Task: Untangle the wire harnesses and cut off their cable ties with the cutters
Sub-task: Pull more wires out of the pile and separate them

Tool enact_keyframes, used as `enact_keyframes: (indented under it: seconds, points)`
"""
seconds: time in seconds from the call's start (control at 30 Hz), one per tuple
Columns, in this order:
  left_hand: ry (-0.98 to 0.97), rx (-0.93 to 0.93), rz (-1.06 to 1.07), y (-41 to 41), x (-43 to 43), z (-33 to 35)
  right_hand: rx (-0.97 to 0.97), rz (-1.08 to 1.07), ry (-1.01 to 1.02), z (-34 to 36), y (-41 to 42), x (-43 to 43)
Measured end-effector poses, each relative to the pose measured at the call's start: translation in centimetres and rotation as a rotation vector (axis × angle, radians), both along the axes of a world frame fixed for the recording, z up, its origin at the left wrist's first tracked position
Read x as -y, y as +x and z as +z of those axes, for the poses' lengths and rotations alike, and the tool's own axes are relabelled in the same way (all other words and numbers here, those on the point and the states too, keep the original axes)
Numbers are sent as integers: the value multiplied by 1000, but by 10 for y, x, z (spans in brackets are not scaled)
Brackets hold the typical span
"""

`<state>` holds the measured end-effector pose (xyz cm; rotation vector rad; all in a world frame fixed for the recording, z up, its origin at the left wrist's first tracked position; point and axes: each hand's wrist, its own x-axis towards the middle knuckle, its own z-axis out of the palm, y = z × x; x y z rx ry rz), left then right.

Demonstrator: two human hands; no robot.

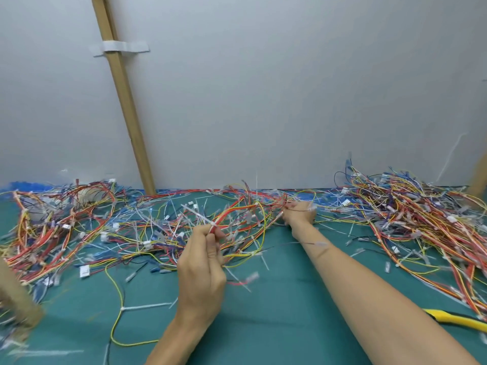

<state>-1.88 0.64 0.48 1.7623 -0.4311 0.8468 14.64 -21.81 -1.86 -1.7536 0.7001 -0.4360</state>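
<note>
Harnesses sprawl in coloured tangles across the middle of the frame, from the left edge to the right. Left hand, at centre, pinches a red-and-yellow bundle at its white tie. Right hand, further up and right, lies on the wires; whether it grips any I cannot tell. Yellow cutters lie on the green worktop at lower right.
</note>
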Motion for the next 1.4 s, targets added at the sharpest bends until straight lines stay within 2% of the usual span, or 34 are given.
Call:
enact_keyframes:
  seconds: [0.13, 0.23, 0.3, 0.47, 0.53, 0.7, 0.73, 0.83, 0.87, 0.93, 0.97, 1.03, 1.1, 1.13, 1.2, 1.3, 1.4]
  points:
    - [-35, 7, 85, 9, -10, 2, -35, -19, 169, 8, 7, 8]
    - [-154, 0, 181, 20, -28, 6, -27, -108, 249, 13, 6, 18]
    - [-240, 5, 232, 29, -47, 13, -19, -74, 300, 13, 8, 26]
    - [-228, 22, 328, 37, -63, 14, -46, 43, 186, 8, 6, 25]
    - [-211, 4, 300, 35, -57, 10, -41, 94, 69, 2, 2, 22]
    - [-191, 8, 202, 26, -38, 12, -56, 319, 60, 11, -34, 15]
    - [-189, 6, 182, 23, -35, 13, -55, 354, -48, 15, -46, 14]
    - [-165, 11, 119, 13, -24, 14, 103, 354, -605, 29, -90, 8]
    - [-136, 20, 125, 9, -19, 16, 192, 371, -668, 36, -111, 3]
    - [-81, 30, 143, 4, -8, 22, 222, 593, -628, 49, -145, -3]
    - [-46, 34, 137, 4, -2, 27, 127, 806, -568, 57, -160, -8]
    - [88, 22, 126, 8, 11, 41, -191, 1232, -552, 76, -184, -12]
    - [269, 12, 171, 15, 25, 59, -399, 1430, -577, 95, -198, -10]
    - [359, 18, 217, 19, 33, 69, -387, 1430, -582, 103, -200, -9]
    - [543, 60, 279, 21, 48, 87, -227, 1319, -573, 112, -200, -8]
    - [719, 76, 217, 12, 82, 99, -6, 1067, -265, 107, -201, -16]
    - [828, 35, 192, -5, 123, 93, -7, 806, -172, 86, -193, -24]
